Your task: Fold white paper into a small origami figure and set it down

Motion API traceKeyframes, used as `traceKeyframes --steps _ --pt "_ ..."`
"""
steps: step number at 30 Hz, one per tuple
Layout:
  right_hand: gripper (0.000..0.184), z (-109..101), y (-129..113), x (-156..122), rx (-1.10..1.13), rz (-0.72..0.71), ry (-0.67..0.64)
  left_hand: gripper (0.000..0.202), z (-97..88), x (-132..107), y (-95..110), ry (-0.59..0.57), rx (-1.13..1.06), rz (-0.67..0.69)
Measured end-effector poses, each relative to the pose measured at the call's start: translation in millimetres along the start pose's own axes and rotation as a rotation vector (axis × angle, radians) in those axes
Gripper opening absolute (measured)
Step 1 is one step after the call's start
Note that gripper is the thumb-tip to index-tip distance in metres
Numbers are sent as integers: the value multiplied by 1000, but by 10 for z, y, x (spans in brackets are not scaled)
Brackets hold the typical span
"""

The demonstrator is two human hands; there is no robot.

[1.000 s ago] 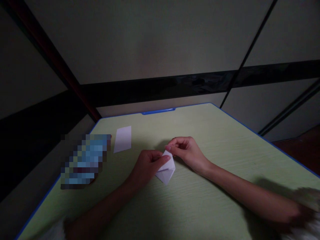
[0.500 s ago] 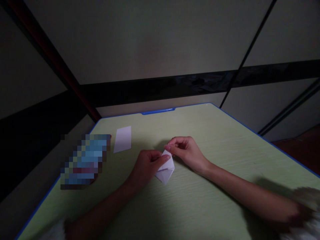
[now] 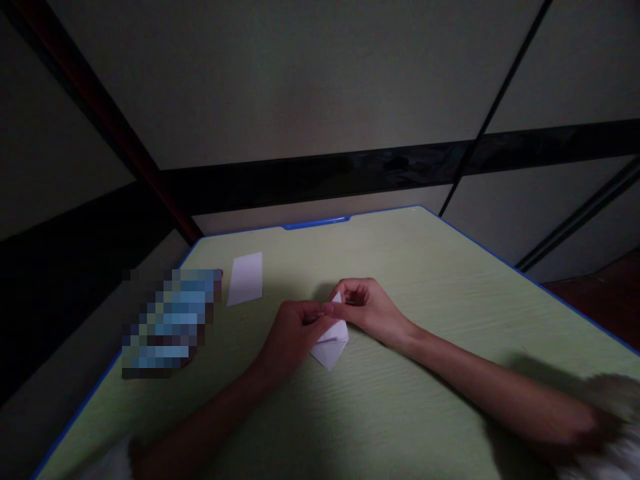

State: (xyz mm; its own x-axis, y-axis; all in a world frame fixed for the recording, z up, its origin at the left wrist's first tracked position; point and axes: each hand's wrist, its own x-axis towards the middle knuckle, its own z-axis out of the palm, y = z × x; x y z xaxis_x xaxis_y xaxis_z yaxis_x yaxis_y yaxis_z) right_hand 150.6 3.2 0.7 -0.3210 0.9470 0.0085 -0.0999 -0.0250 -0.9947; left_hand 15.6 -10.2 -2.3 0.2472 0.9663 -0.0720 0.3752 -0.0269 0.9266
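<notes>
- Both your left hand (image 3: pixel 294 333) and right hand (image 3: pixel 370 310) pinch the folded white paper piece (image 3: pixel 331 353).
- Left of this piece lies one flat white paper rectangle (image 3: pixel 246 279).

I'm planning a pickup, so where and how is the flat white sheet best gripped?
Probably pinch the right edge of the flat white sheet, coming from the right, nearer the left hand. It lies flat on the table, so a fingertip may have to lift that edge first; the pixelated object sits close on its left, leaving less room.
</notes>
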Motion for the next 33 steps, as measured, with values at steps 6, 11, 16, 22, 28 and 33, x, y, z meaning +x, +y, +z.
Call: traceKeyframes --steps 6,11,16,22,28,33 --pt "28 -5 -6 -24 -36 -2 23 34 9 8 2 -23 95 49" --pt "33 -11 43 -30 -59 -25 15 35 9 12 35 -26 94 37" --pt "37 -27 90 -9 -61 -66 26 33 14 -5 30 -25 86 29" --pt "33 -22 51 -24 -169 -105 24 36 19 -4 25 -2 69 63" --pt "28 -6 41 -29 -214 -129 6 32 19 -1 -5 -16 40 101" --pt "25 -3 49 -42 -261 -177 44 31 20 -5 11 18 -25 126"
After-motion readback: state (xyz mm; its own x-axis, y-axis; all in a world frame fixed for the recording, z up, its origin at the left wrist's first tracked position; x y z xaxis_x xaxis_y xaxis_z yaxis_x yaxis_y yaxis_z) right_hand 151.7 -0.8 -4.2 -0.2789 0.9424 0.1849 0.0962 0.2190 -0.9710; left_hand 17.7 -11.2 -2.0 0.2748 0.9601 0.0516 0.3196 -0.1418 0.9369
